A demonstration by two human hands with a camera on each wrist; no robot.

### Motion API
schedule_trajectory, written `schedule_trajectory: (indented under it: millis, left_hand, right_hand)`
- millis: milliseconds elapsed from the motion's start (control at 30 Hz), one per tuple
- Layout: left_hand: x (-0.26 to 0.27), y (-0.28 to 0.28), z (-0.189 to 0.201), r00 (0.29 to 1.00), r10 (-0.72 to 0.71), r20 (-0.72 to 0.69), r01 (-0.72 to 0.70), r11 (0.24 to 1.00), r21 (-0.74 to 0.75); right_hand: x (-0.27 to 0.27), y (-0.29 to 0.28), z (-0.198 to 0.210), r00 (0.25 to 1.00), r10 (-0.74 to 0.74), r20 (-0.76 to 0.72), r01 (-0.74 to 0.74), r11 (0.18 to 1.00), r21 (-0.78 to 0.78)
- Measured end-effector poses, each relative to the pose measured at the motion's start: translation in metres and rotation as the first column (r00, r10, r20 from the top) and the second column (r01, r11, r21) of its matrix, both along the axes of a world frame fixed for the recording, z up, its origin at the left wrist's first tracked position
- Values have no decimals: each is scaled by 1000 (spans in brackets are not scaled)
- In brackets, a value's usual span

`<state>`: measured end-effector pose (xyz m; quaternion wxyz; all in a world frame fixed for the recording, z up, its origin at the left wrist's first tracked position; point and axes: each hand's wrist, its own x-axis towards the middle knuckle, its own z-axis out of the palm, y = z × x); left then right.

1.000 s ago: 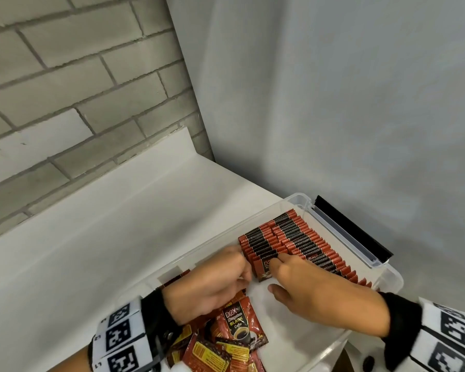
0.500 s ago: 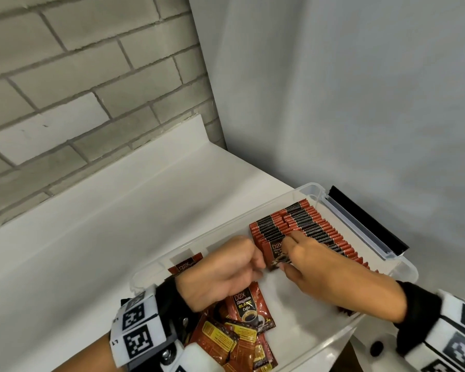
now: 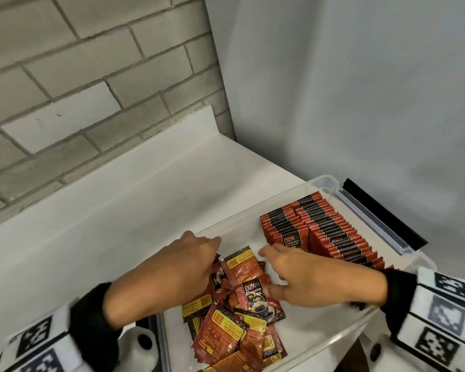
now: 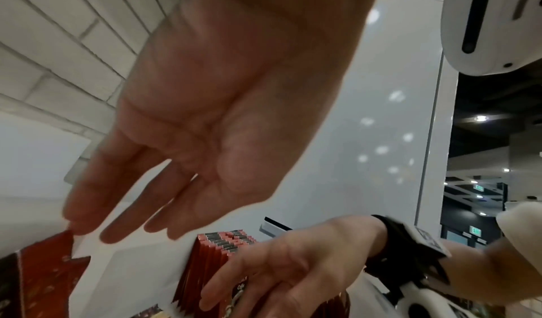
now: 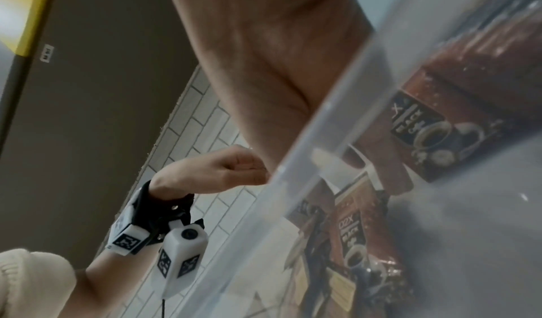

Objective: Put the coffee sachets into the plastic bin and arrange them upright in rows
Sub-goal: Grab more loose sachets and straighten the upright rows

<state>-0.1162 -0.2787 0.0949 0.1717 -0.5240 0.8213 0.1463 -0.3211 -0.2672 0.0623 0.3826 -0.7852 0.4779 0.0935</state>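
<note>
The clear plastic bin [image 3: 253, 210] holds two rows of upright red-and-black coffee sachets [image 3: 328, 226] at its right end. A loose pile of sachets [image 3: 234, 326] lies flat at its near left end. My left hand [image 3: 199, 253] hovers over the pile's far side. Its fingers are straight in the left wrist view, and the tips touch a red sachet [image 4: 49, 260]. My right hand [image 3: 273, 269] reaches left from the rows with fingers extended. Its thumb rests beside a face-up sachet [image 3: 255, 296]. Neither hand holds anything.
The bin stands on a white table [image 3: 145, 210] in a corner, with a brick wall [image 3: 91, 76] behind and a grey wall [image 3: 360, 103] to the right. A black latch [image 3: 381, 213] runs along the bin's right end. Bare bin floor shows between rows and pile.
Both hands have left the front of the upright rows and moved back toward the loose pile. A sachet now stands at the front of the left row.
</note>
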Motion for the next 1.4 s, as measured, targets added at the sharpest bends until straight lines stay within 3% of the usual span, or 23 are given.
schedule_trajectory:
  millis: [233, 400, 600, 733, 867, 1033, 1133, 1300, 1400]
  left_hand:
    - [-1, -1, -3, 982, -22, 185, 31, 999, -43]
    - [3, -6, -6, 970, -80, 230, 62, 994, 88]
    - [6, -14, 3, 984, -116, 135, 73, 955, 287]
    - [11, -23, -3, 999, 10, -35, 5, 911, 413]
    - [6, -21, -17, 997, -4, 82, -25, 937, 349]
    - [0, -25, -20, 995, 87, 39, -95, 910, 403]
    - [-1, -29, -20, 994, -37, 100, -7, 914, 407]
    - [-3, -25, -16, 969, -173, 174, 107, 937, 332]
    - [-4, -22, -18, 965, -187, 182, 123, 940, 317]
  right_hand:
    - [17, -14, -19, 999, 0, 36, -5, 991, 133]
    - [22, -16, -26, 994, -96, 52, 84, 976, 201]
    - [27, -19, -29, 962, -255, 97, 218, 933, 285]
    - [28, -19, -28, 964, -254, 82, 223, 935, 277]
    - [26, -18, -26, 968, -239, 76, 214, 946, 244]
    - [27, -16, -25, 986, -139, 91, 118, 971, 206]
    - [27, -14, -21, 989, -107, 100, 84, 973, 213]
    - [27, -12, -10, 965, -220, 140, 162, 926, 341]
    - [25, -12, -12, 959, -234, 163, 169, 927, 334]
